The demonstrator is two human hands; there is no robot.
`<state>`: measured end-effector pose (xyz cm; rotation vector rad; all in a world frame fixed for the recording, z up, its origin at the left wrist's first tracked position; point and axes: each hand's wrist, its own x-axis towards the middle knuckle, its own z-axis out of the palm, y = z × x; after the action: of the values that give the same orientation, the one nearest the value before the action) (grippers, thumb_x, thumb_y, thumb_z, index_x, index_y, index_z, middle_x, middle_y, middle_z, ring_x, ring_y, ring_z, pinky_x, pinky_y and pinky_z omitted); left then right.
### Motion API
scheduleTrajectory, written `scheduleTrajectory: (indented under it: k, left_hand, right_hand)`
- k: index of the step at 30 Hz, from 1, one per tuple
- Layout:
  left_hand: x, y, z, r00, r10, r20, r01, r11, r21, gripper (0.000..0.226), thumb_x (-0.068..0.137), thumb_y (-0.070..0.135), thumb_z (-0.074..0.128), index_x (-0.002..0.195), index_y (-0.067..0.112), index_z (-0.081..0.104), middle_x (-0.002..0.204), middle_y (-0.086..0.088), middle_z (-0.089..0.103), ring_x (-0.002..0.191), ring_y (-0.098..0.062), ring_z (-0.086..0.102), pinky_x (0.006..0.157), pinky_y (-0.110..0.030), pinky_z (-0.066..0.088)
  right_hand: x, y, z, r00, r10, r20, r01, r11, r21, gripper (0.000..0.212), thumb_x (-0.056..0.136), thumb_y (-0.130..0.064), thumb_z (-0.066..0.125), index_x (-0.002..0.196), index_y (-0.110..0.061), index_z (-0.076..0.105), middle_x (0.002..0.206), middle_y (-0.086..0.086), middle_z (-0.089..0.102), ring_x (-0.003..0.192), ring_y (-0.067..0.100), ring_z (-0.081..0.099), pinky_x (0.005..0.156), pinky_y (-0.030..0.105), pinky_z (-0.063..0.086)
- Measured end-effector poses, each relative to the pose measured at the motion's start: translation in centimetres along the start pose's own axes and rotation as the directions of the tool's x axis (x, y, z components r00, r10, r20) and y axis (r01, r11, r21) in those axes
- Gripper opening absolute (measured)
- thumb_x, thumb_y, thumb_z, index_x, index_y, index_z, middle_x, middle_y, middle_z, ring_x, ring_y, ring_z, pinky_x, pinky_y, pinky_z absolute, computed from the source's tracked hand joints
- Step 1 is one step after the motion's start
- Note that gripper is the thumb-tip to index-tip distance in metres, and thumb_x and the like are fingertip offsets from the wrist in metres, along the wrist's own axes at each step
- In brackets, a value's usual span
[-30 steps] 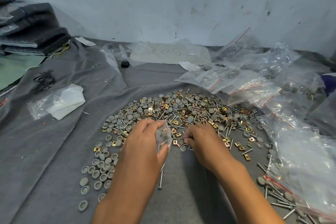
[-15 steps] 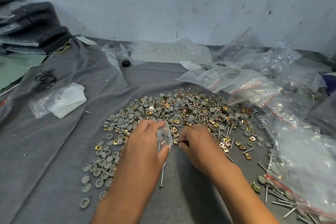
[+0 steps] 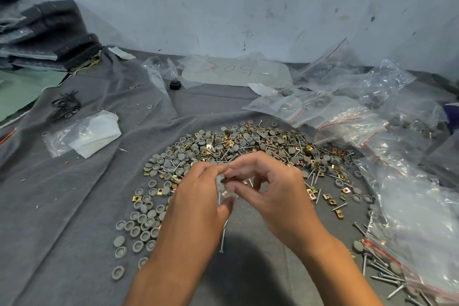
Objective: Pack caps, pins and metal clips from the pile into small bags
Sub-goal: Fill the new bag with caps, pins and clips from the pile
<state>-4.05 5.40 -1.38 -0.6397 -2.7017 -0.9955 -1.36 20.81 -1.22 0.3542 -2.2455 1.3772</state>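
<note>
scuffed pale wall (image 3: 248, 2) backs our wrinkled grey felt cloth (image 3: 62, 206). at centre our left hand (image 3: 196, 196) pinches a small clear plastic bag (image 3: 224, 190); our right hand (image 3: 273, 189) pinches a brassy clip at its mouth. mixed pile of grey caps, pins, brass clips (image 3: 248, 144) spreads at twelve o'clock.

Both hands raised, fingertips meeting — left hand (image 3: 198, 196), right hand (image 3: 275, 189) pinching.
</note>
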Motion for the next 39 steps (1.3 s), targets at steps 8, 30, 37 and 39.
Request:
scheduleTrajectory:
  k: [8,30,37,39]
  left_hand:
    - [0.1,0.0,-0.1,1.000,-0.011,-0.026,0.010,0.999,-0.040,0.056,0.077,0.017,0.083,0.128,0.026,0.064,0.111,0.019,0.050,0.081,-0.004,0.047,0.085,-0.020,0.040]
    - [-0.2,0.2,-0.2,0.999,-0.034,-0.001,0.034,0.999,-0.018,0.059,0.078,0.021,0.084,0.132,0.029,0.061,0.112,0.024,0.047,0.079,0.009,0.046,0.083,-0.016,0.037]
    - [0.0,0.2,-0.1,1.000,-0.020,-0.006,0.020,0.999,-0.029,0.057,0.075,0.016,0.086,0.127,0.025,0.065,0.110,0.021,0.050,0.080,0.003,0.044,0.085,-0.014,0.035]
    - [0.0,0.2,-0.1,1.000,-0.012,-0.004,0.011,0.999,-0.030,0.056,0.075,0.016,0.085,0.127,0.025,0.066,0.111,0.021,0.051,0.084,0.004,0.043,0.085,-0.012,0.033]
  right_hand:
    - [0.2,1.2,-1.5,0.984,0.055,-0.171,-0.087,0.980,-0.182,0.024,0.077,-0.015,0.087,0.091,-0.021,0.068,0.080,-0.016,0.068,0.077,0.001,0.065,0.067,0.004,0.043]
    - [-1.0,5.3,-4.3,0.831,0.556,0.015,-0.465,0.710,-0.530,0.011,0.098,-0.032,0.064,0.088,-0.030,0.061,0.084,-0.008,0.066,0.082,0.013,0.059,0.068,0.032,0.045]
    - [0.0,1.2,-3.3,0.898,0.409,0.164,-0.438,0.871,0.224,0.009,0.092,-0.013,0.070,0.090,-0.021,0.072,0.074,-0.005,0.069,0.069,0.005,0.062,0.058,0.019,0.048]
    - [0.1,0.5,-2.7,0.915,0.354,0.191,-0.393,0.889,0.236,0.011,0.090,-0.011,0.073,0.089,-0.023,0.073,0.074,-0.006,0.069,0.069,0.006,0.059,0.060,0.020,0.047]
